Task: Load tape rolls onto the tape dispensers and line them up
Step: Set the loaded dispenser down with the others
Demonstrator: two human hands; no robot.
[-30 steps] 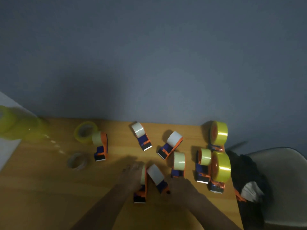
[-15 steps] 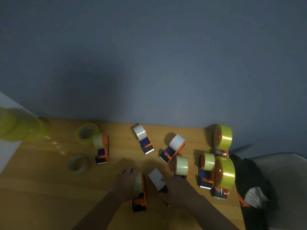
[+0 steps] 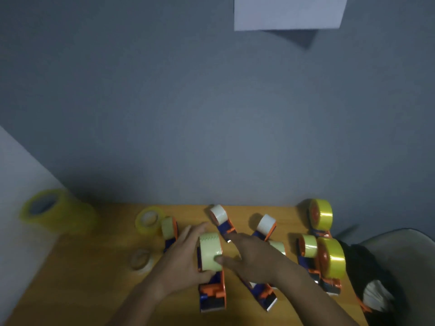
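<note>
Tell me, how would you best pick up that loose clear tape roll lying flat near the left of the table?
The clear tape roll lies flat with its hole facing up, so I'd likely come from above, one finger in the hole and the thumb on the outer wall. Its low profile leaves little side to grasp.

Two bare forearms come up from the lower edge of the view, each ending in a bare hand. The left hand [image 3: 183, 260] and the right hand [image 3: 253, 257] carry no glove. Both forearms are uncovered along all of the length that shows; no sleeve edge or cuff comes into view. The wrists and the visible fingers look plain, though the light is dim and the picture soft, so fine detail such as nails or small marks cannot be made out. Nothing more of the person shows than these two arms.
</note>
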